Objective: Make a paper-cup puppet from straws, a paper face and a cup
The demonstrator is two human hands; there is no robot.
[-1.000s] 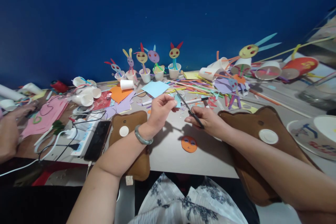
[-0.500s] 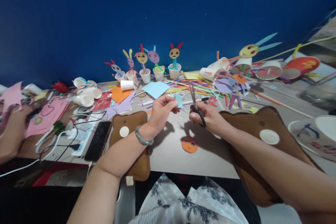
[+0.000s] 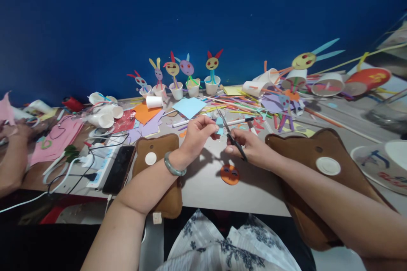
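Left hand (image 3: 201, 133): thumb and fingertips pinched together on a small light-blue paper piece (image 3: 219, 124), held over the counter (image 3: 203, 192), mid-scene. Right hand (image 3: 249, 147): clamped around the handles of the black-handled scissors (image 3: 235, 142). Blades point far and left, look slightly parted, sit just beside the blue piece; can't tell if they touch it.

Orange paper disc (image 3: 229, 174) with a drawn face lies on the counter, near side of both hands. Brown pad (image 3: 159, 194) under left forearm, second brown pad (image 3: 299, 169) under right forearm. Phone (image 3: 118, 169) and white power strip (image 3: 103, 167) left of the left pad.

Far side: light-blue sheet (image 3: 189, 108) flat beyond the left hand, loose colored sticks (image 3: 227, 104) to its right. White cup (image 3: 154, 102) on its side, left of the sheet. Row of rabbit-faced figures stands in cups along the blue wall (image 3: 203, 12).

Far left: co-worker's hand (image 3: 19, 130) by pink paper (image 3: 63, 133).
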